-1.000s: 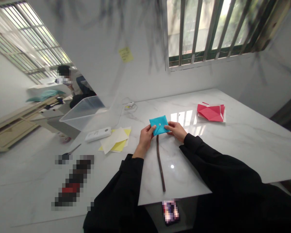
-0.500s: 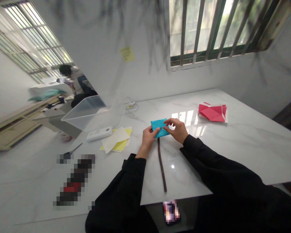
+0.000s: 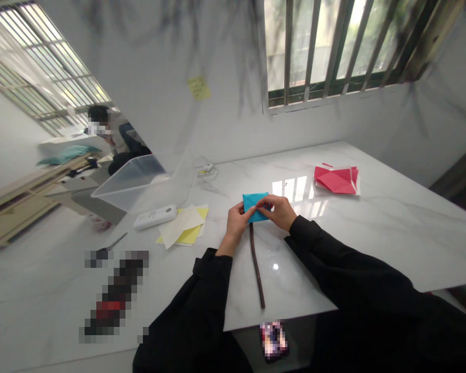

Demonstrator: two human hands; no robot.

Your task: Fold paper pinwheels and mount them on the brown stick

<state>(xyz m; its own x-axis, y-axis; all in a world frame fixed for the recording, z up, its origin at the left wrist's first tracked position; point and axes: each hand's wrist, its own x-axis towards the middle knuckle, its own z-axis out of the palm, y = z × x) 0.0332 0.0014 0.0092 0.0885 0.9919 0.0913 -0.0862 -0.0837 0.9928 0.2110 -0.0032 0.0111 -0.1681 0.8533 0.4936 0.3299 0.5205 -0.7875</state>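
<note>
A small blue folded paper is held up over the white table in front of me. My left hand grips its left side, with the thumb pressed on the front. From the right, my right hand pinches at the middle of the paper, thumb and forefinger meeting close to the left thumb. Those fingers hide part of the paper's face. Below it a thin, dark brown stick runs toward the table's front edge; its upper end stops at or behind the paper, and I cannot tell whether they touch.
Yellow and white paper sheets lie left, beside a white device and a clear plastic bin. Scissors and a blurred dark object lie nearer. Red papers sit at right. A person is in the background.
My right fingertips have moved left across the blue paper and now pinch beside my left thumb. The whole view has shifted slightly; the stick and other papers stay in place.
</note>
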